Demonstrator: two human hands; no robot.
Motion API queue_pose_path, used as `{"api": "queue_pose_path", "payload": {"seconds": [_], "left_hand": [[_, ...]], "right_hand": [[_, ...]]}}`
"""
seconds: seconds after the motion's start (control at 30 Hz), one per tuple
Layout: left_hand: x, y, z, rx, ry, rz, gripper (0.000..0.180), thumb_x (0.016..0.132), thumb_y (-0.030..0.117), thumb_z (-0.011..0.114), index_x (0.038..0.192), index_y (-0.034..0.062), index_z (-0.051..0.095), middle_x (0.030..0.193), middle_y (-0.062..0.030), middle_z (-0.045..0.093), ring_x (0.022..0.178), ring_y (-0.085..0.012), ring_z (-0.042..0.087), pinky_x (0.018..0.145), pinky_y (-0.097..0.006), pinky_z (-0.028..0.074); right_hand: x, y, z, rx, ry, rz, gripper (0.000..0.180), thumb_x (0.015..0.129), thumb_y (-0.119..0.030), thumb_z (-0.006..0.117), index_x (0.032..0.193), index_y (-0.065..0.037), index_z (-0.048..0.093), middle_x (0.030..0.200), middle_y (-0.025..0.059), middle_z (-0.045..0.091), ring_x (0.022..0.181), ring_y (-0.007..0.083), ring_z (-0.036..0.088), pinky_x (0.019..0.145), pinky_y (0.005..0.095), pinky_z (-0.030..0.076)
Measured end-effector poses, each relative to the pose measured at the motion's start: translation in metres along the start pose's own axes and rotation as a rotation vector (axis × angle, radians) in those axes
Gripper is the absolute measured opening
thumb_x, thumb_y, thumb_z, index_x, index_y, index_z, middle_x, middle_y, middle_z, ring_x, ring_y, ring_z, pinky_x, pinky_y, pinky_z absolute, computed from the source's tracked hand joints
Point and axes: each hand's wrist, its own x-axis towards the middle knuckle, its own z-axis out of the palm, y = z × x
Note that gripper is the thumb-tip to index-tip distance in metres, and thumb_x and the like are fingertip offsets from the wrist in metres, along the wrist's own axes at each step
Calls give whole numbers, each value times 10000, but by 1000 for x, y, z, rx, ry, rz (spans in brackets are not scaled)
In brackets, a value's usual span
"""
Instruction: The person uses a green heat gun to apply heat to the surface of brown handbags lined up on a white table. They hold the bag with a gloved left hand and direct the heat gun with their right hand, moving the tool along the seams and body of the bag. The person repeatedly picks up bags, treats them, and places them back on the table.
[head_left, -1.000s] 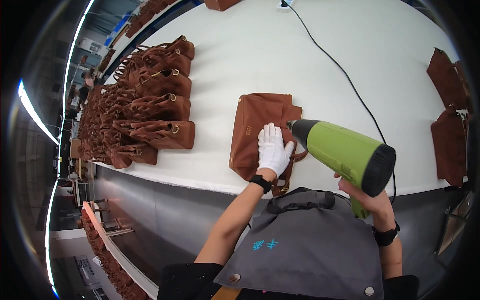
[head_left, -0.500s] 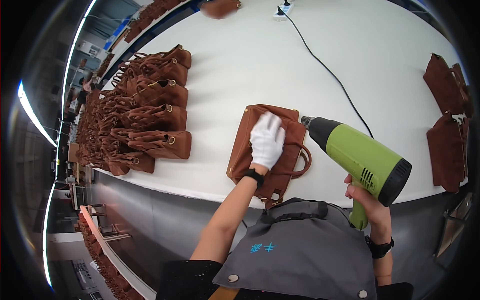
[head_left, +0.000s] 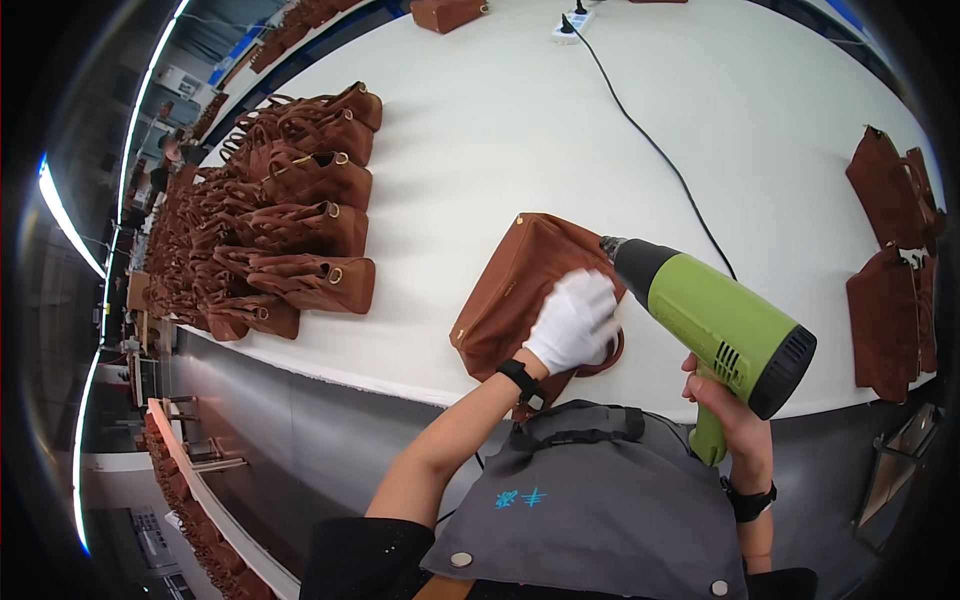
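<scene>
White and wide, the surface (head_left: 520,110) fills most of the view, with a grey drop below its near edge. It looks like a big work room, with long lights at the far left.

Near the front edge lies one brown leather bag (head_left: 512,285), flat on its side. The left hand (head_left: 572,322), in a white glove, lies spread and flat on the bag and presses it down. It is not closed around anything. The right hand (head_left: 727,405) is wrapped tight around the handle of a green heat gun (head_left: 715,325). The black nose of the gun points at the top right part of the bag, just beside the gloved hand. A black cord (head_left: 655,150) runs over the surface to a white plug strip (head_left: 572,24) far at the back.

I think this bag is in the middle of being warmed and smoothed, since the gun is aimed at it and the glove is on it. I cannot tell how much of the bag is smooth yet.

To the left, well apart from the bag, stands a big bunch of brown bags (head_left: 285,230) in rows, upright with their handles up. To the right, near the edge of the surface, lie a few darker brown bags (head_left: 890,260). One more brown bag (head_left: 448,13) sits far at the back. I cannot tell which group is finished and which group waits. A grey apron (head_left: 590,500) covers the person's front.
</scene>
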Motion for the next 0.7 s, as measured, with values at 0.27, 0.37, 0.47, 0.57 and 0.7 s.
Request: {"api": "queue_pose_path", "payload": {"seconds": [0.27,0.37,0.47,0.57,0.7], "left_hand": [[-7,5,10,19,15,85,242,868,280,649,941,52,609,1091,-146,593,1154,-414,517,1027,-473,419],[-6,-25,28,417,335,-361,461,874,314,629,1224,20,570,1306,-234,551,1232,-443,477,1075,-499,358],[-2,-5,31,-13,-208,243,490,890,341,615,1220,-16,558,1315,-231,536,1267,-406,456,1097,-493,330],[23,-4,6,158,227,-300,456,902,347,605,1192,-4,586,1292,-195,562,1259,-399,472,1112,-490,327],[9,-10,35,181,-70,104,442,901,365,613,1140,-7,612,1255,-198,585,1246,-399,487,1098,-503,337]], "right_hand": [[1,4,-3,-77,11,20,340,850,-52,709,1173,-27,608,1001,60,665,839,131,620,716,291,514],[1,0,5,-76,20,63,346,845,-53,694,1178,-27,603,1005,64,663,832,132,623,710,294,518],[8,3,4,21,17,81,369,833,-42,665,1195,-28,593,1005,73,654,802,141,627,689,297,522],[3,5,-3,6,89,43,370,835,-35,656,1200,-26,590,999,75,649,784,144,626,680,295,519],[2,-4,-2,-5,94,35,351,832,-65,665,1176,-19,609,997,70,627,770,149,609,689,295,498]]}}
